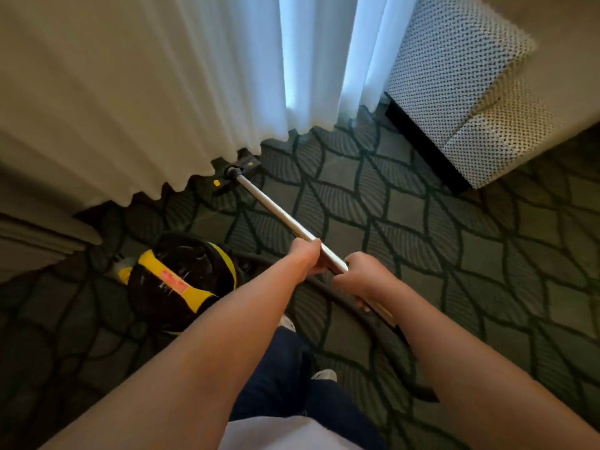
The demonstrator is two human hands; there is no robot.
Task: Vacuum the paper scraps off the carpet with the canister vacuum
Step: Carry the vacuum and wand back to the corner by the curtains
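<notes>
Both hands hold the metal vacuum wand [272,207], which slants up and left across the dark leaf-patterned carpet [438,241]. My left hand [306,256] grips it higher up, and my right hand [363,277] grips it lower, near the hose end. The black floor head [235,175] with yellow dots rests on the carpet at the hem of the curtain [136,102]. The black and yellow canister [181,277] stands on the carpet to my left. Its black hose [328,289] curves under my arms. No paper scraps show.
A patterned upholstered chair [461,92] with a dark base stands at the upper right. Sheer white curtains [324,60] hang at the top centre. My legs and shoes [324,375] are at the bottom centre. Open carpet lies to the right.
</notes>
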